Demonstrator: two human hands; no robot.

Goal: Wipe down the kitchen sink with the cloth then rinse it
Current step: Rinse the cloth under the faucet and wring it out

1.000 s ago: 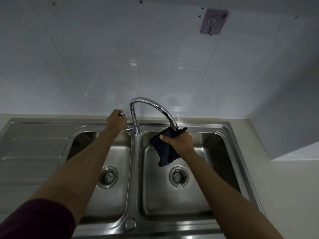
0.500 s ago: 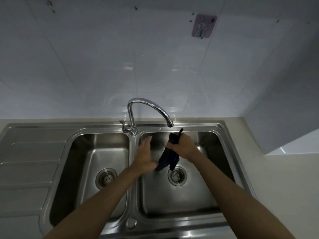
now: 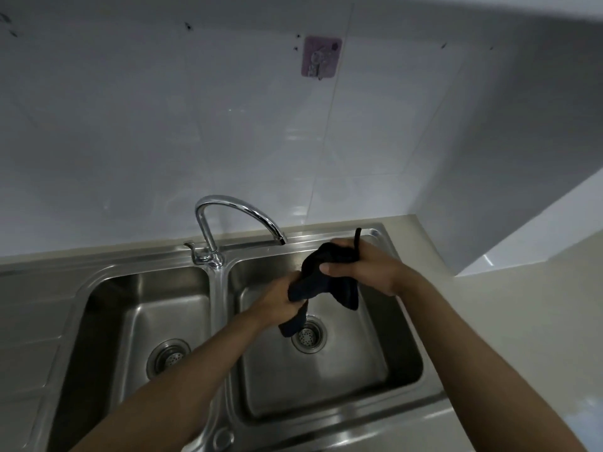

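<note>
I have the dark cloth (image 3: 323,285) bunched up between both hands, held in the air over the right basin (image 3: 342,383) of the steel double sink (image 3: 326,435). My right hand (image 3: 368,270) grips the upper part, thumb pressed across the front and fingers curled behind, with a thin loop of the cloth sticking up past my knuckles. My left hand (image 3: 277,305) is closed round the lower part, and a loose tail hangs out beneath it, just above the right drain strainer (image 3: 308,336). The cloth does not touch the basin floor. That basin holds nothing but its strainer; I cannot tell whether its bottom is wet. The left basin (image 3: 130,321) likewise holds only its own strainer (image 3: 168,357). The curved tap (image 3: 235,210) stands on the ridge between the two basins, spout aimed over the right one near my right hand, and no water shows at its tip. Its lever (image 3: 191,246) sits at the base, on the left
</note>
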